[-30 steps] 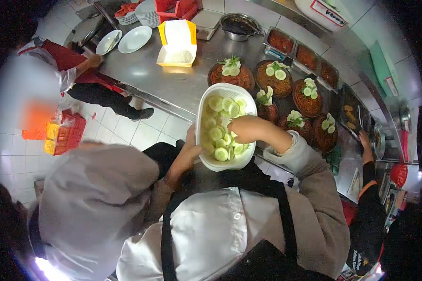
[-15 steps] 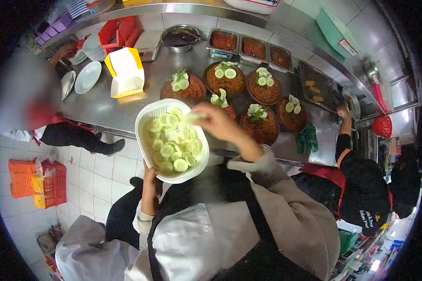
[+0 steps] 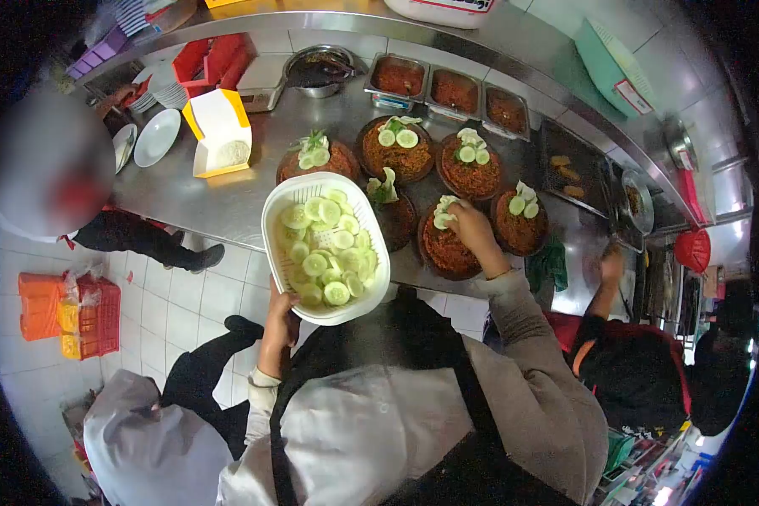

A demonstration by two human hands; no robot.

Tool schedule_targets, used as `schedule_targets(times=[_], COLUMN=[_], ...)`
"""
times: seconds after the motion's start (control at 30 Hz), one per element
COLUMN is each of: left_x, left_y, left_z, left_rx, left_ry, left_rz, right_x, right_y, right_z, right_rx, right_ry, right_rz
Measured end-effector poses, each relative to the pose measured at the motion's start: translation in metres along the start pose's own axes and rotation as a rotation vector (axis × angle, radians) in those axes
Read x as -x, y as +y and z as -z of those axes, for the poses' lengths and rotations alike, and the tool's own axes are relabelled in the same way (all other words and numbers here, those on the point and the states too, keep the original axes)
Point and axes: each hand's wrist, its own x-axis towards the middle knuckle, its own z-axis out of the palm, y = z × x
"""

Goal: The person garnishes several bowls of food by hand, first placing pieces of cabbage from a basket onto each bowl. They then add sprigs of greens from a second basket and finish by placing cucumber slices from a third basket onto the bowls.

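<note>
My left hand (image 3: pixel 282 317) grips the lower left rim of a white plastic basket (image 3: pixel 329 316), which is tilted toward me. Many pale green cucumber slices (image 3: pixel 337 293) lie in it. With fingers pinched, my right hand (image 3: pixel 472 229) is at the greens on the front plate of reddish-brown rice (image 3: pixel 451 253). Cucumber slices (image 3: pixel 443 218) show at its fingertips. Left of it, a plate of rice (image 3: pixel 399 223) bears lettuce and is partly covered by the basket. Several other rice plates, such as the back one (image 3: pixel 396 156), carry greens and two cucumber slices.
Three metal pans (image 3: pixel 455 91) of red food and a metal bowl (image 3: pixel 319 72) line the back. A yellow-and-white box (image 3: pixel 219 135) and white plates (image 3: pixel 156 139) stand left. A co-worker's hand (image 3: pixel 611 266) is at right; other people are at left. A shelf (image 3: pixel 346 18) runs overhead.
My right hand has moved from above the basket, right and down to the front rice plate, with cucumber. The basket has shifted slightly right. The right co-worker's arm has moved nearer.
</note>
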Motion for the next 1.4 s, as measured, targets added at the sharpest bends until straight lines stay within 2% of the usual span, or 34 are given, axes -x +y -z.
schedule_targets(times=[0.03, 0.13, 0.27, 0.33, 0.37, 0.43, 0.47, 0.5, 0.57, 0.63, 0.7, 0.83, 0.87, 0.93, 1.07, 1.13, 1.23, 1.37, 1.4], left_x=[0.0, -0.008, -0.005, -0.001, -0.004, -0.002, 0.0, 0.003, 0.003, 0.002, 0.004, 0.018, 0.022, 0.028, 0.04, 0.044, 0.042, 0.031, 0.027], left_y=[-0.001, -0.013, -0.015, -0.011, -0.018, -0.017, -0.012, -0.003, 0.004, 0.004, -0.001, 0.004, 0.002, -0.001, -0.001, 0.002, -0.006, -0.001, 0.004], left_z=[-0.001, 0.001, -0.008, -0.011, -0.002, -0.004, -0.008, -0.014, -0.013, -0.005, 0.005, 0.028, 0.036, 0.052, 0.074, 0.08, 0.1, 0.107, 0.106], left_rx=[0.001, 0.018, 0.076, 0.032, -0.009, -0.026, -0.024, -0.07, -0.119, -0.286, -0.225, -0.323, -0.324, -0.303, -0.193, -0.193, -0.225, -0.278, -0.282], left_ry=[0.012, -0.019, 0.028, 0.073, 0.067, 0.051, 0.077, 0.033, -0.01, -0.038, -0.017, 0.049, 0.062, 0.068, 0.092, 0.095, 0.083, 0.06, 0.039], left_rz=[-0.002, -0.03, 0.015, 0.056, 0.082, -0.025, -0.033, -0.062, -0.087, -0.146, -0.161, -0.195, -0.19, -0.189, -0.119, -0.113, -0.127, -0.155, -0.163], right_x=[0.0, 0.003, 0.009, 0.002, -0.001, -0.004, -0.01, -0.014, -0.023, -0.033, -0.041, -0.035, -0.036, -0.041, -0.044, -0.041, -0.033, -0.041, -0.045], right_y=[0.001, 0.004, 0.018, 0.032, 0.013, -0.045, -0.068, -0.098, -0.155, -0.193, -0.217, -0.251, -0.258, -0.27, -0.287, -0.304, -0.311, -0.319, -0.321], right_z=[-0.001, 0.01, 0.012, -0.007, -0.003, 0.036, 0.037, 0.038, 0.033, 0.01, -0.01, -0.039, -0.044, -0.052, -0.086, -0.087, -0.105, -0.098, -0.095], right_rx=[-0.054, -0.064, -0.028, 0.187, 0.172, 0.009, -0.147, -0.156, -0.448, -0.45, 0.052, 0.154, 0.153, 0.158, 0.119, 0.241, 0.368, 0.382, 0.416], right_ry=[0.065, -0.008, 0.009, 0.11, 0.092, 0.2, 0.171, 0.16, 0.006, -0.206, -0.361, -0.225, -0.237, -0.455, -0.585, -0.752, -0.713, -0.646, -0.7], right_rz=[-0.002, -0.012, 0.028, -0.009, 0.027, 0.108, 0.035, 0.045, 0.316, 0.58, 0.81, 0.937, 0.953, 0.973, 0.952, 0.777, 0.744, 0.707, 0.709])
